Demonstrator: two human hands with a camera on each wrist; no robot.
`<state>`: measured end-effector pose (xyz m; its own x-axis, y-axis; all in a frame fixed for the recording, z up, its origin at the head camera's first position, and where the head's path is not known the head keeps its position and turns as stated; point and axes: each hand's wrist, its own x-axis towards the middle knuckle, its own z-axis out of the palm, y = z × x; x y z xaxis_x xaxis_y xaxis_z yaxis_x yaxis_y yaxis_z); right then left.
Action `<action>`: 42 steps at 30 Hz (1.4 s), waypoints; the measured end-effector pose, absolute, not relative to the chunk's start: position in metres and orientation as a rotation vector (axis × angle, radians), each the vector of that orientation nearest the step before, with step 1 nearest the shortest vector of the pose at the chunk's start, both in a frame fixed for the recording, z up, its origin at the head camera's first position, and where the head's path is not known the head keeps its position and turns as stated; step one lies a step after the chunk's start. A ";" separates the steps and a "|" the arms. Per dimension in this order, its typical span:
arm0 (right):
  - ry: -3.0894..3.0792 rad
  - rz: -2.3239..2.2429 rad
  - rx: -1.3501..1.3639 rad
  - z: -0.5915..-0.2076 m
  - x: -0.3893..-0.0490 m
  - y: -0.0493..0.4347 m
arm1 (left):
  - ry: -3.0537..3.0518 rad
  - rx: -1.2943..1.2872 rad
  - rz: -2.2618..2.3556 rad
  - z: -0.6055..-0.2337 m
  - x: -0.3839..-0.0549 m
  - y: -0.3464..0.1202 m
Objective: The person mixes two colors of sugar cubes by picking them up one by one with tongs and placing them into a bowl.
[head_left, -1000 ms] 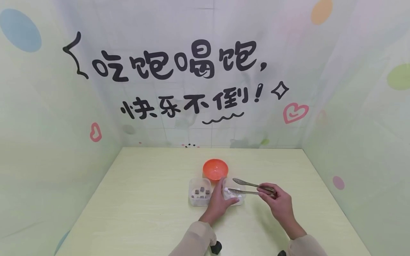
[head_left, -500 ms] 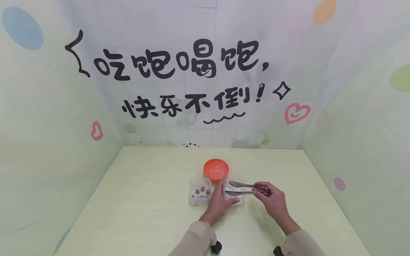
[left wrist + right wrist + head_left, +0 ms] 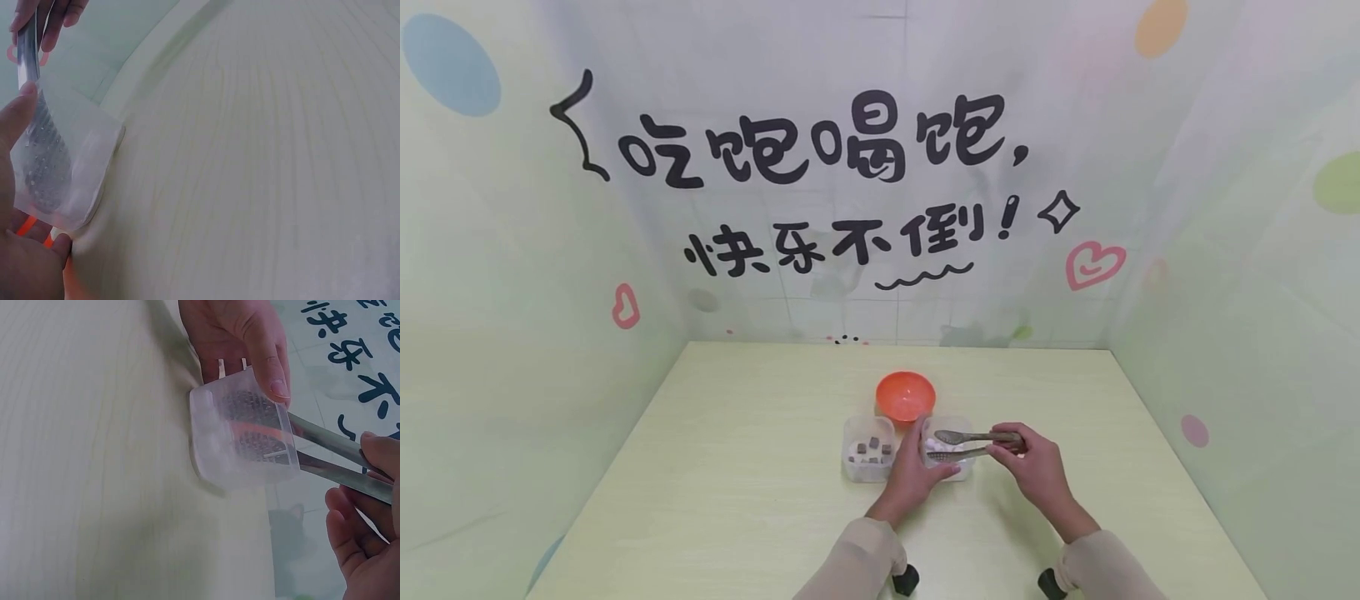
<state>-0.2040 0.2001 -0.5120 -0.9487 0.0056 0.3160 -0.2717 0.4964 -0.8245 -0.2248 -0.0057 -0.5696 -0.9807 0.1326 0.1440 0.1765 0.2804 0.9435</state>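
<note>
My left hand [image 3: 912, 472] grips a clear plastic container [image 3: 209, 440], thumb on its near side and fingers on the far side. White pieces [image 3: 934, 446] lie inside, partly hidden by metal tongs [image 3: 953, 436]. My right hand [image 3: 1037, 468] holds the tongs by the handle end, thumb on one arm. In the right wrist view, their textured tips show through the container wall, with the two arms apart. Whether a piece sits between the tips cannot be made out.
Left of my left hand stands a second clear container [image 3: 869, 474] with several dark cubes [image 3: 874, 442]. Behind both containers is an orange bowl [image 3: 906, 398]. A printed fabric wall [image 3: 775, 317] borders the pale table [image 3: 737, 467].
My right hand has moved left and slightly toward the container, bringing the tong tips lower into it. The tong arms have come a little closer together. My left hand keeps its place.
</note>
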 end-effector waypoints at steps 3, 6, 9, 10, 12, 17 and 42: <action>-2.525 1.394 0.208 -0.509 -0.206 0.199 | -2.478 -0.304 -1.844 -0.569 -0.225 -0.006; -2.578 1.354 0.187 -0.506 -0.208 0.199 | -2.479 -0.296 -1.854 -0.569 -0.224 -0.006; -2.611 1.316 0.187 -0.504 -0.209 0.199 | -2.487 -0.286 -1.851 -0.570 -0.225 -0.007; -2.616 1.307 0.189 -0.503 -0.209 0.199 | -2.489 -0.283 -1.848 -0.571 -0.225 -0.007; -2.617 1.298 0.197 -0.503 -0.210 0.200 | -2.492 -0.281 -1.842 -0.571 -0.225 -0.007; -2.603 1.282 0.191 -0.506 -0.210 0.200 | -2.496 -0.284 -1.849 -0.570 -0.225 -0.006; -2.478 1.189 0.274 -0.512 -0.211 0.194 | -2.505 -0.291 -1.818 -0.568 -0.224 -0.007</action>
<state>-0.2113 0.1944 -0.5116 -0.9100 -0.0120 0.4144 -0.3307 0.6236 -0.7083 -0.2236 -0.0068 -0.5683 -0.9819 0.1317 0.1359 0.1700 0.2989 0.9390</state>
